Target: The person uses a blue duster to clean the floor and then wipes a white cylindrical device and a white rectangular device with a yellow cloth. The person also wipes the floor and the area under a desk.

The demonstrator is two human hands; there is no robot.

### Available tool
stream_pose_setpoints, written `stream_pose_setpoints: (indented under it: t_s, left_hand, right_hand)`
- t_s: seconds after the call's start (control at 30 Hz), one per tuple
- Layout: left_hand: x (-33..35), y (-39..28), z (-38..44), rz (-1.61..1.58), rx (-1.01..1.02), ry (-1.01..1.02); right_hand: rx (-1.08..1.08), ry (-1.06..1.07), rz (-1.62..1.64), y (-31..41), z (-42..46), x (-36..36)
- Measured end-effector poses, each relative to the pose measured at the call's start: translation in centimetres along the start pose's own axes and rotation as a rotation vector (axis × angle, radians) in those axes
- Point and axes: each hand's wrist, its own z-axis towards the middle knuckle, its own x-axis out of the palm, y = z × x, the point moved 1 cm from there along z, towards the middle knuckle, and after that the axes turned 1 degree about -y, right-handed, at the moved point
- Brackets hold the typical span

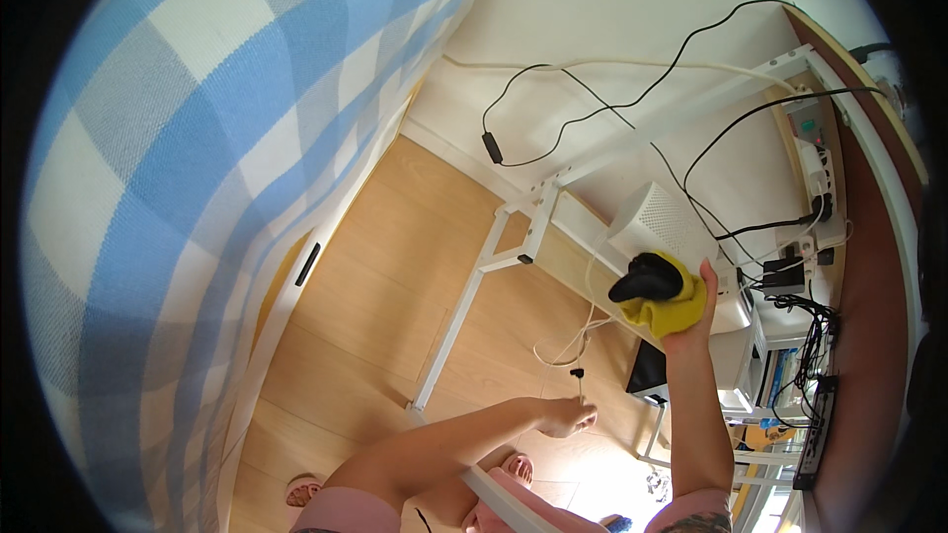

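Note:
My right hand (700, 318) is raised beneath the desk and holds a yellow cloth (670, 311), with a dark, rounded black item (646, 286) bunched against it; what this black item is, I cannot tell. Just beyond the cloth is a white perforated box-shaped device (652, 218). Lower down, my left hand (566, 417) is closed around a thin white cable (581, 387), which carries a small black clip or tie (577, 372). That cable loops upward past the device.
A white metal desk frame (511, 259) crosses in front of me. Power strips (822, 185) with plugs hang under the desktop (874, 326). Black cables (622, 107) droop along the wall. At left stands a bed with a checked cover (244, 126); a black-topped box (648, 370) is on the right.

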Motion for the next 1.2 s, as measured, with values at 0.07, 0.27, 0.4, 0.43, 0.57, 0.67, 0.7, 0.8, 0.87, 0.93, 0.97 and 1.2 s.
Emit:
stream_pose_setpoints:
  t_s: [0.07, 0.27, 0.4, 0.43, 0.57, 0.67, 0.7, 0.8, 0.87, 0.93, 0.97, 1.2]
  left_hand:
    - [0.3, 0.3, -0.1, 0.007, 0.006, -0.182]
    - [-0.9, -1.9, -1.0, 0.048, -0.034, -0.187]
    - [-1.1, -1.9, -0.8, -0.004, 0.027, -0.184]
    - [-0.9, -1.7, -0.5, -0.022, 0.054, -0.196]
    - [-0.7, -1.6, -0.2, -0.058, 0.115, -0.182]
    - [-1.5, -1.9, -0.8, -0.111, 0.102, -0.158]
    - [-1.6, -1.9, -1.0, -0.124, 0.095, -0.155]
    - [-1.9, -1.6, -1.3, -0.137, 0.084, -0.171]
    - [-2.1, -1.1, -1.3, -0.148, 0.085, -0.195]
    - [-2.6, -1.0, -1.4, -0.168, 0.090, -0.215]
    - [-2.7, -1.0, -1.4, -0.194, 0.081, -0.217]
    - [-4.6, 0.8, -3.4, -0.234, -0.015, -0.388]
  right_hand:
    - [-0.119, -0.107, -0.047, -0.4, 1.3, -0.7]
    - [-0.512, -0.404, -0.455, 1.4, 4.6, -4.1]
    - [-0.546, -0.543, -0.638, 1.3, 6.0, -4.5]
    - [-0.524, -0.553, -0.645, 1.1, 6.6, -5.0]
    - [-0.430, -0.560, -0.745, -0.3, 8.1, -4.9]
    - [-0.411, -0.559, -0.823, -1.4, 8.8, -4.1]
    - [-0.424, -0.614, -0.906, -1.5, 9.5, -4.2]
    - [-0.429, -0.676, -1.124, -1.7, 10.3, -4.0]
    - [-0.403, -0.668, -1.231, -1.5, 10.2, -3.4]
    - [-0.358, -0.653, -1.305, -0.9, 9.9, -3.5]
    - [-0.348, -0.639, -1.247, -0.6, 9.5, -3.9]
    - [-0.337, -0.255, -0.769, -5.5, 2.4, -5.4]
